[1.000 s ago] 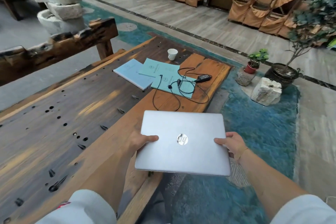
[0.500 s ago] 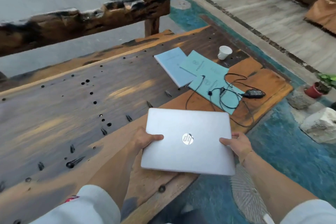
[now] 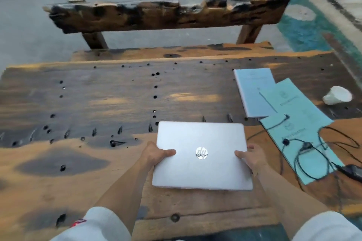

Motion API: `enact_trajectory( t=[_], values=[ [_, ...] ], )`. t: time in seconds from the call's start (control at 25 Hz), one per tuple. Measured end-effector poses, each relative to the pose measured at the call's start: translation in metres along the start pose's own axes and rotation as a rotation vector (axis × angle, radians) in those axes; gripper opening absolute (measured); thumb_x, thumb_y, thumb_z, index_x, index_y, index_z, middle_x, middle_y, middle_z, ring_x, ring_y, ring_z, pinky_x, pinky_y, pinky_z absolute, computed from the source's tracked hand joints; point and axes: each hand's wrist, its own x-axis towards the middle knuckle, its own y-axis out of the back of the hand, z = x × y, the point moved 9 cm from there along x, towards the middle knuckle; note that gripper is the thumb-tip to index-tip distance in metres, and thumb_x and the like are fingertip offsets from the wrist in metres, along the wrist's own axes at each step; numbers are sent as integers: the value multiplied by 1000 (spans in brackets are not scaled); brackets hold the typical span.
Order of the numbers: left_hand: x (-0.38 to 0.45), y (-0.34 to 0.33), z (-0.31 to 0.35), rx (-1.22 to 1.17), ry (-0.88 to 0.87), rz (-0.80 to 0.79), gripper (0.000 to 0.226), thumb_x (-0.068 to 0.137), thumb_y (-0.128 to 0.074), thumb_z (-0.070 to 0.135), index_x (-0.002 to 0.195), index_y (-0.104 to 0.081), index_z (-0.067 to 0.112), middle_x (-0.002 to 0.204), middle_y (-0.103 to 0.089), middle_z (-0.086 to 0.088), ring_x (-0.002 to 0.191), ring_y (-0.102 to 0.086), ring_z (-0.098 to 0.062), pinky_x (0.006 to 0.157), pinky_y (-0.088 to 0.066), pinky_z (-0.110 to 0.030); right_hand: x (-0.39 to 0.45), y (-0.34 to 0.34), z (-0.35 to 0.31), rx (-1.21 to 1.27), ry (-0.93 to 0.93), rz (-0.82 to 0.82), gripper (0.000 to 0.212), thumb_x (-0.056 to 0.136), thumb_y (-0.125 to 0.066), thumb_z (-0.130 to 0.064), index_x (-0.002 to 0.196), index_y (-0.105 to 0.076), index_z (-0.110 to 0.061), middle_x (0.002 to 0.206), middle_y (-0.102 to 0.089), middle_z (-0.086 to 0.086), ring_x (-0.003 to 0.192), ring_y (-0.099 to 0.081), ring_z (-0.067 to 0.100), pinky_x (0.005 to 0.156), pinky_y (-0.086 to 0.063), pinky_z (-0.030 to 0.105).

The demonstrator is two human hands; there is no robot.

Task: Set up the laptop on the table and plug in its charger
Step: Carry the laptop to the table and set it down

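Gripping the closed silver laptop by its side edges, the left hand and right hand each curl a thumb over the lid, low centre of frame, above the wooden table. At lower right the black charger trails its cable across teal booklets.

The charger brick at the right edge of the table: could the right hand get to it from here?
Probably yes, once freed. The right hand grips the closed laptop now; the charger brick lies to its right, with only flat booklets and loose cable between.
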Motion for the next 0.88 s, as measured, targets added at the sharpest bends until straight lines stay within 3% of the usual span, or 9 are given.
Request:
enact_trajectory(
  t=[0.16, 0.36, 0.68, 0.88],
  values=[
    [-2, -1, -8, -41, 89, 123, 80, 56, -93, 40, 117, -57, 3, 113, -69, -12, 97, -68, -30, 87, -58, -47, 33, -12, -19, -103, 60, -58, 47, 75, -78, -6, 116, -56, 3, 116, -66, 23, 102, -63, 38, 88, -52, 45],
    [0, -11, -6, 16, 146, 241, 84, 55, -90, 46, 115, -48, 6, 108, -66, -10, 96, -66, -30, 85, -57, -48, 64, -12, -19, -205, 64, -84, 50, 75, -80, -14, 118, -57, -3, 116, -66, 20, 103, -62, 37, 92, -51, 47],
    [38, -15, -3, 121, 223, 305, 81, 62, -88, 47, 116, -44, 5, 113, -64, -13, 102, -63, -33, 88, -54, -46, 111, -35, -27, -286, 46, -128, 45, 77, -78, -15, 117, -61, -3, 115, -68, 18, 101, -64, 34, 80, -49, 33],
    [66, -11, 1, 195, 254, 313, 80, 66, -86, 48, 117, -41, 6, 116, -62, -13, 108, -60, -34, 87, -52, -41, 134, -56, -19, -300, -17, -118, 43, 77, -77, -12, 116, -61, 0, 114, -69, 19, 102, -65, 34, 84, -49, 33]
  ],
)
